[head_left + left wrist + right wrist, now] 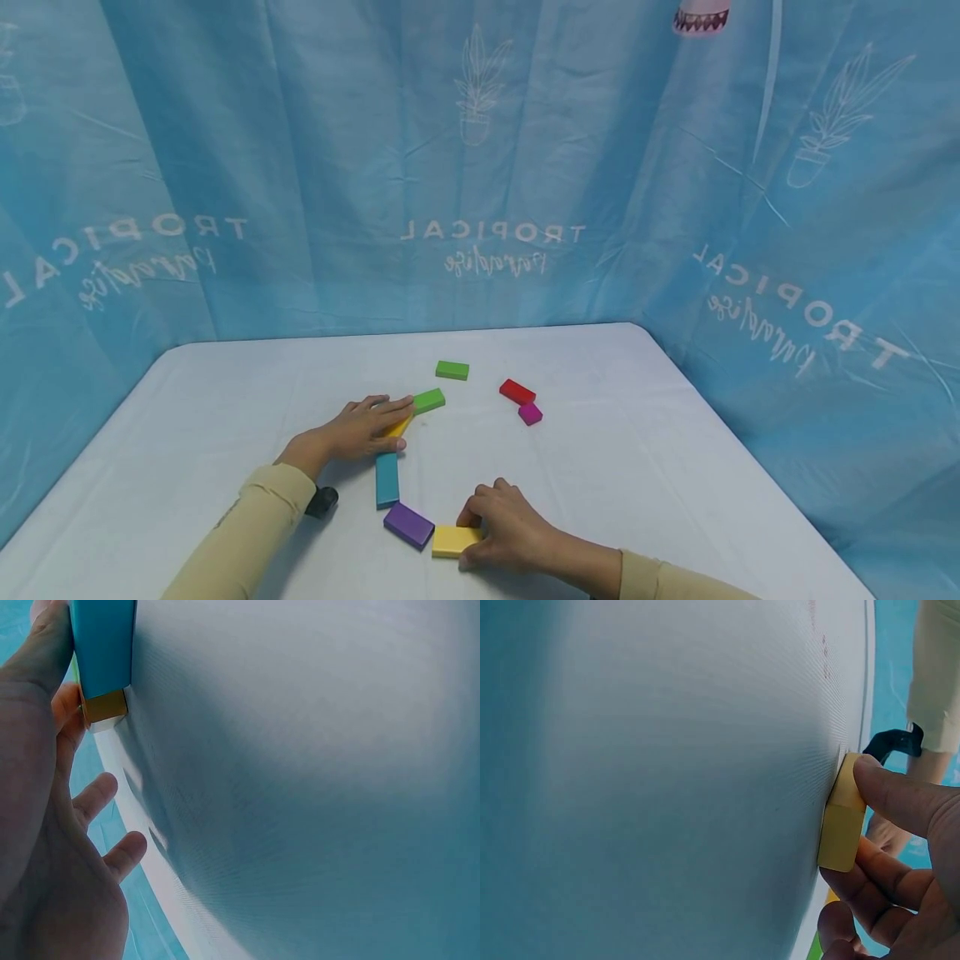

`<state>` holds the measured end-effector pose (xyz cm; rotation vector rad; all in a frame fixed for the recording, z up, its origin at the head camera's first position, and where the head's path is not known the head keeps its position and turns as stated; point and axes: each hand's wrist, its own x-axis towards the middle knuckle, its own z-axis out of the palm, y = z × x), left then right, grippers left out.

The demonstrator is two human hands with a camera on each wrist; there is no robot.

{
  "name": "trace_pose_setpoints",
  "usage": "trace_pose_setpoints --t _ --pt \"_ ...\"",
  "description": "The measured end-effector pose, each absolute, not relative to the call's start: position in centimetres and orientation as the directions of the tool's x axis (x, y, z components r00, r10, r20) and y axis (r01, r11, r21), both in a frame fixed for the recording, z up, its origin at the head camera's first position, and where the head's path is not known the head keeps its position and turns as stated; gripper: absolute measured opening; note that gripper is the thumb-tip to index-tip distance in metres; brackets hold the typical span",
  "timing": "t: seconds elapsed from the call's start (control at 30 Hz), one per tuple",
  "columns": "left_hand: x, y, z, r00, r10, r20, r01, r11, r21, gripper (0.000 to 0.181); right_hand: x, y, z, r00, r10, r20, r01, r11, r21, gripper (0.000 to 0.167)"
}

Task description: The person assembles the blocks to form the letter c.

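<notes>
Right hand (508, 527) pinching a yellow block (452, 542) beside a purple block (408, 526); left hand (351, 431) spread over an orange-yellow block (399, 427)

Pushed too hard, the yellow block could knock the purple block askew

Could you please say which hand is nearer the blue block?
The left hand, at the far end of the blue block; the right hand is off to its right, gripping a yellow block.
</notes>
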<state>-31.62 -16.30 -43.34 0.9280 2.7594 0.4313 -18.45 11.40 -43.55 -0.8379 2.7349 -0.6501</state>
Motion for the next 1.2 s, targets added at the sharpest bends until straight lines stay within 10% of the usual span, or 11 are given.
trace_pose_setpoints --t 1.2 --pt "-31.7 -16.3 -43.7 -0.798 0.596 -0.095 0.542 0.777 0.321 0.069 -23.7 12.2 -40.9 -0.891 -0.445 0.086 -0.389 0.654 -0.649 0.036"
